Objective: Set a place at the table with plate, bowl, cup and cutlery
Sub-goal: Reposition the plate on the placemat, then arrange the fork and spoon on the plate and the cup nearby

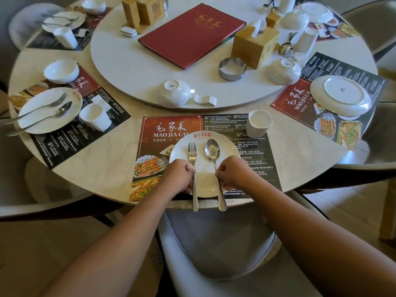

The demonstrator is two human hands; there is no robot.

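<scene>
Nearest me, over the chair, the handles of the fork and spoon stick out past the near edge of the bench. My left hand is curled round the fork's handle and my right hand pinches the spoon's, each about midway along. Both pieces lie side by side on the plate, fork left, spoon right, heads pointing away from me. The plate sits on the near part of the mat, its near rim close to the bench edge.

I judge this to be the cutlery step, almost done: the two pieces are down and roughly parallel, and I am only lining them up. The overhang looks risky to me, since a brush from the chair could tip them off, so the next move calls for sliding both a little farther onto the plate before I let go.

Beyond the plate, to the right, the cup stands upright at the mat's far corner, apart from the plate. Farther on, a bowl rests upside down at the near edge of the turntable, with a small white rest just beside it. The bowl is the one piece missing here, I think. It needs a reach over the plate, a turn upright, and a place on the mat's far left, clear of the fork.
</scene>
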